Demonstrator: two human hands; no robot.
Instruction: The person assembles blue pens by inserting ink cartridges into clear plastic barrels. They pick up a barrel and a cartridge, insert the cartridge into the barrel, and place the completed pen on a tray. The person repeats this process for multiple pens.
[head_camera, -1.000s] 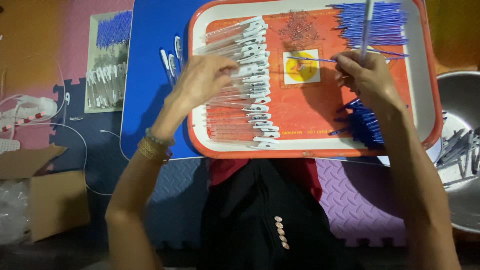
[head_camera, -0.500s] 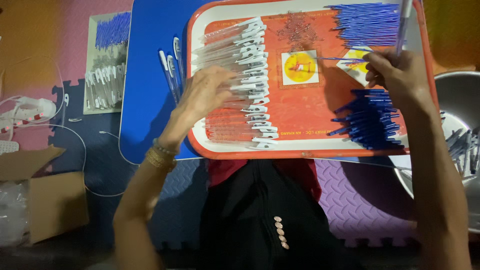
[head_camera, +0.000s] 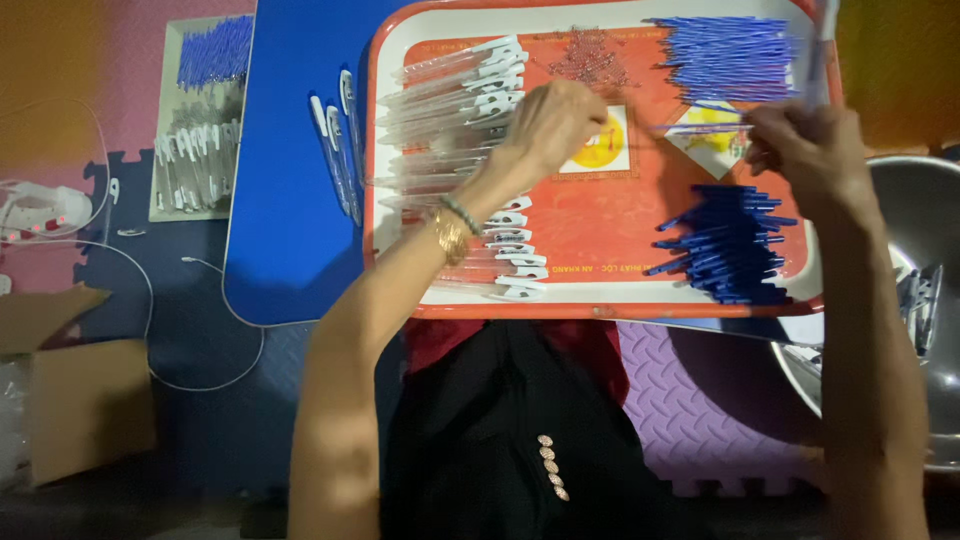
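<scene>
An orange tray with a white rim lies in front of me. A row of clear pen barrels with white caps fills its left side. My left hand reaches over that row, with its curled fingertips at a small pile of metal springs. My right hand is closed on an upright clear pen barrel and on a thin blue refill that points left. Blue refills lie at the tray's top right. A second blue pile sits below my right hand.
The tray rests on a blue board that carries a few assembled pens. A flat tray of pen parts lies far left. A cardboard box stands at lower left, and a metal bowl holding parts at right. White cables cross the foam mat.
My left hand has moved from the row of barrels up to the spring pile. My right hand has shifted right with the barrel and refill still in it.
</scene>
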